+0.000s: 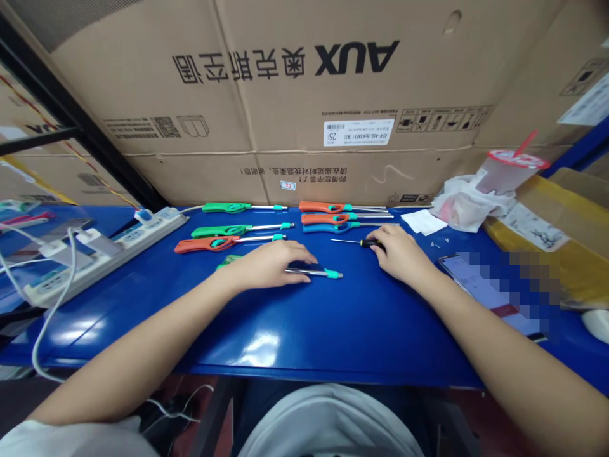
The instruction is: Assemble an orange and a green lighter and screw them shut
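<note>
My left hand lies palm down over a green-handled long lighter on the blue table; the lighter's metal tube and teal tip stick out to the right of my fingers. My right hand rests on the table with its fingers closed on the black handle of a small screwdriver, whose thin shaft points left. Three lighters, two green and one orange, lie in a row at the back left. Another group, two orange and one blue, lies at the back centre.
Large cardboard boxes wall off the back of the table. A white power strip with cables sits at the left. At the right are a phone, white paper, a plastic bag with a drink cup, and a yellow box.
</note>
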The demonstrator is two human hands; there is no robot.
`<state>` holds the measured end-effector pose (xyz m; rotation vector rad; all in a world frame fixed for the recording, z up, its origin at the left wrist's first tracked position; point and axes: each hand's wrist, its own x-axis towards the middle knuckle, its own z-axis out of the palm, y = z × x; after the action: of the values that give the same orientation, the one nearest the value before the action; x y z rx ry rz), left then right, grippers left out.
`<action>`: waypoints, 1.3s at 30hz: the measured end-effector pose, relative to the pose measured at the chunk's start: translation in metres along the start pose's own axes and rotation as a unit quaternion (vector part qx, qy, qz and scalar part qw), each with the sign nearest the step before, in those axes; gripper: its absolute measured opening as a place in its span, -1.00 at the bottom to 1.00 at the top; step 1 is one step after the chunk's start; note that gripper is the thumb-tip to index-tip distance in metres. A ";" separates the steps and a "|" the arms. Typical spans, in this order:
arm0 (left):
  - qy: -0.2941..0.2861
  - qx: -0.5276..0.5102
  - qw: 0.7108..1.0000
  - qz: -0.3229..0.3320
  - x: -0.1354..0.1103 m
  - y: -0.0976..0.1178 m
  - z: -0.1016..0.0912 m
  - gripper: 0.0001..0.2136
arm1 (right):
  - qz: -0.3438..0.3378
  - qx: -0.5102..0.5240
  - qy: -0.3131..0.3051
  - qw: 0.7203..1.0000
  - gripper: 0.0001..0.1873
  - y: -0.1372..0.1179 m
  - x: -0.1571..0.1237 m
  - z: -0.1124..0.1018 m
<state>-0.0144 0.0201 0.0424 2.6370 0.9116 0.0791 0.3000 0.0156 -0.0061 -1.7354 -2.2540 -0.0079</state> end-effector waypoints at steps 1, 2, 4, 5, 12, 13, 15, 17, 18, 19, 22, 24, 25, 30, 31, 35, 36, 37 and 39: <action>0.015 -0.001 0.999 0.043 0.000 0.005 0.000 -0.61 | -0.003 0.003 0.012 1.000 -0.71 -0.002 0.000 -0.002; 0.029 0.001 0.998 0.063 -0.002 0.008 -0.001 -0.57 | -0.014 0.010 0.025 1.000 -0.71 -0.004 -0.001 -0.005; 0.036 0.025 0.998 0.044 -0.009 0.009 -0.008 -0.52 | -0.052 0.033 0.044 0.997 -0.75 -0.011 -0.004 -0.012; 0.030 0.044 0.998 0.017 -0.013 0.007 -0.012 -0.49 | -0.110 0.076 0.049 0.990 -0.78 -0.015 -0.006 -0.015; -0.063 -0.018 0.997 -0.031 -0.016 -0.002 -0.008 -0.72 | -0.248 0.158 -0.108 0.950 -0.67 -0.045 -0.023 -0.023; -0.066 -0.052 0.996 -0.014 -0.013 0.001 -0.002 -0.70 | -0.251 0.157 -0.123 0.947 -0.64 -0.047 -0.025 -0.023; -0.057 -0.106 0.993 0.009 -0.005 0.007 0.010 -0.67 | -0.259 0.157 -0.156 0.940 -0.62 -0.049 -0.026 -0.023; -0.012 -0.125 0.992 0.029 0.001 0.015 0.021 -0.67 | -0.255 0.153 -0.189 0.936 -0.71 -0.049 -0.027 -0.024; 0.011 -0.124 0.991 0.044 0.003 0.018 0.025 -0.63 | -0.247 0.150 -0.203 0.936 -0.76 -0.047 -0.027 -0.025; 0.023 -0.123 0.990 0.061 0.003 0.021 0.027 -0.60 | -0.235 0.147 -0.214 0.937 -0.80 -0.045 -0.027 -0.027; 0.038 -0.119 0.988 0.096 0.000 0.026 0.026 -0.49 | -0.200 0.140 -0.247 0.938 -0.82 -0.036 -0.027 -0.033; 0.024 -0.089 0.991 0.098 -0.004 0.026 0.022 -0.37 | -0.183 0.131 -0.269 0.936 -0.80 -0.029 -0.026 -0.038; 0.016 -0.070 0.993 0.093 -0.006 0.025 0.021 -0.33 | -0.176 0.128 -0.275 0.936 -0.78 -0.027 -0.026 -0.040; 0.001 -0.069 0.994 0.081 -0.008 0.018 0.025 -0.55 | -0.196 0.144 -0.241 0.940 -0.70 -0.030 -0.026 -0.045; 0.008 -0.073 0.993 0.090 -0.007 0.016 0.026 -0.59 | -0.209 0.149 -0.231 0.938 -0.72 -0.032 -0.026 -0.044; 0.043 -0.082 0.988 0.127 -0.006 0.013 0.029 -0.71 | -0.259 0.167 -0.211 0.928 -0.89 -0.038 -0.027 -0.040; 0.048 -0.090 0.986 0.130 -0.006 0.013 0.029 -0.73 | -0.264 0.171 -0.207 0.926 -0.92 -0.038 -0.027 -0.040; 0.053 -0.099 0.985 0.129 -0.006 0.013 0.029 -0.74 | -0.266 0.177 -0.204 0.925 -0.93 -0.037 -0.026 -0.040; 0.065 -0.120 0.983 0.121 -0.007 0.012 0.028 -0.72 | -0.263 0.188 -0.196 0.926 -0.93 -0.034 -0.026 -0.040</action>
<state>-0.0082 -0.0013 0.0203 2.5240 0.5730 0.4011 0.2827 -0.0251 0.0317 -0.9631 -2.7077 0.6634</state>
